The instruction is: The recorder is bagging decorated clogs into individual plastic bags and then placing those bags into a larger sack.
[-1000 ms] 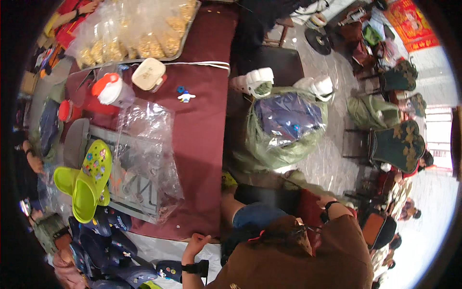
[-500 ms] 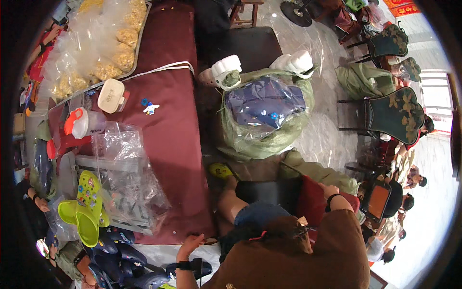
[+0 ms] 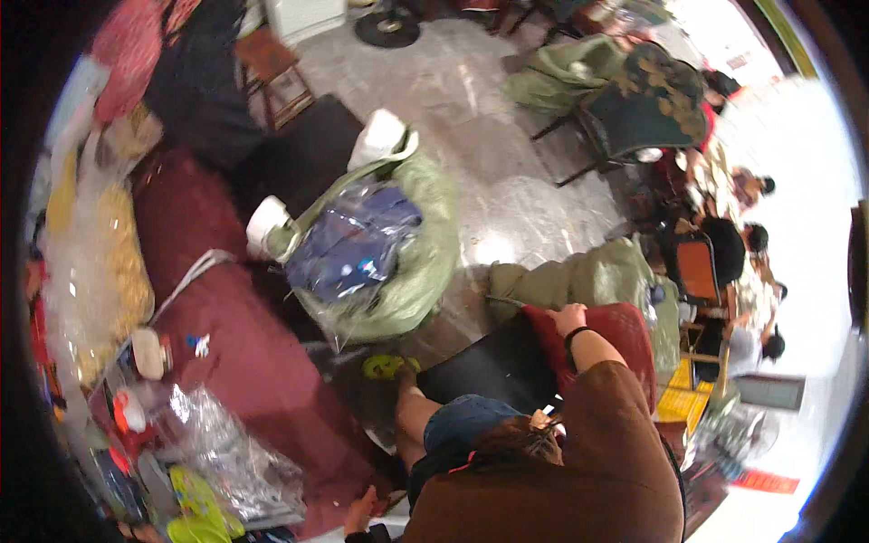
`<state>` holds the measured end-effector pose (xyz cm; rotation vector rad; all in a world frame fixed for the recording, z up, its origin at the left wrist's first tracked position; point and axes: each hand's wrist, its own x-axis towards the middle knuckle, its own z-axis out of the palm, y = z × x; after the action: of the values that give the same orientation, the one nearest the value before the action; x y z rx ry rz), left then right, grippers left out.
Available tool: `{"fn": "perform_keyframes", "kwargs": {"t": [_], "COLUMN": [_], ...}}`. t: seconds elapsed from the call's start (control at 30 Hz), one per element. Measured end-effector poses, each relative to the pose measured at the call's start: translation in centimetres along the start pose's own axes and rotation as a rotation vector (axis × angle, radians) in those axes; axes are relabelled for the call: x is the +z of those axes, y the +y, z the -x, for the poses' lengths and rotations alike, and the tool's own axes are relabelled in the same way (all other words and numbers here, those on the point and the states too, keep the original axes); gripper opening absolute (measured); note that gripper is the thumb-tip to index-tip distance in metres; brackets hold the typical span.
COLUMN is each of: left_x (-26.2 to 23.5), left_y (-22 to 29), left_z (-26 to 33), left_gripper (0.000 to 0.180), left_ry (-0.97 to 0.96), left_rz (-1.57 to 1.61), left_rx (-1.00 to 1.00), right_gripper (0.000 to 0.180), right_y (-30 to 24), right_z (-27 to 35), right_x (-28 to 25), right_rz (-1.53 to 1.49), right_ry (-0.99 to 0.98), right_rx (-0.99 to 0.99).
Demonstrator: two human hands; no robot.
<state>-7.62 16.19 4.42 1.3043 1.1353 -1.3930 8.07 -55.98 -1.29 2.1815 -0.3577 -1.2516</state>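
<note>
My right hand [image 3: 570,319] grips the top edge of a red chair back [image 3: 625,335] beside a black seat [image 3: 493,366]. At the near corner of the table, my left hand [image 3: 361,511] is close to the maroon tablecloth [image 3: 272,407], its fingers loosely apart and nothing visible in them. Left of that hand lie crumpled clear plastic bags [image 3: 226,448] and lime-green clogs [image 3: 195,498]. A small white-and-blue charm [image 3: 201,345] rests on the cloth farther up.
A green woven sack [image 3: 425,244] with dark blue clogs in clear plastic [image 3: 358,240] stands on the floor ahead. White clogs [image 3: 380,140] sit at its rim. More green sacks [image 3: 579,281] lie beyond the red chair. A patterned chair [image 3: 647,100] stands at the far right.
The view has swung to the right, so the table and sack appear farther left. My right hand stays on the red chair back; my left hand remains by the table corner.
</note>
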Motion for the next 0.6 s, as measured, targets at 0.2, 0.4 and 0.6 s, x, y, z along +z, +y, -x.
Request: {"fn": "perform_keyframes", "kwargs": {"t": [0.2,0.4,0.6], "left_x": [-1.1,-8.1,-8.3], "left_y": [7.2,9.1,10.7], "left_z": [-2.5,-5.9,0.1], "left_gripper": [0.056,0.051,0.043], "left_ry": [-0.138,-0.103,0.386], "left_rz": [-0.199,-0.537,-0.606], "left_rx": [0.090,0.208,0.518], "right_gripper": [0.038,0.039,0.039], "right_y": [0.5,1.7,5.9], "right_z": [0.9,2.9,11.6], "right_x": [3.6,1.1,-5.2], "right_rz": [-0.112,-0.329,-0.404], "right_ry": [0.048,0.087,0.611], "right_rx": [0.229,0.170,0.263]}}
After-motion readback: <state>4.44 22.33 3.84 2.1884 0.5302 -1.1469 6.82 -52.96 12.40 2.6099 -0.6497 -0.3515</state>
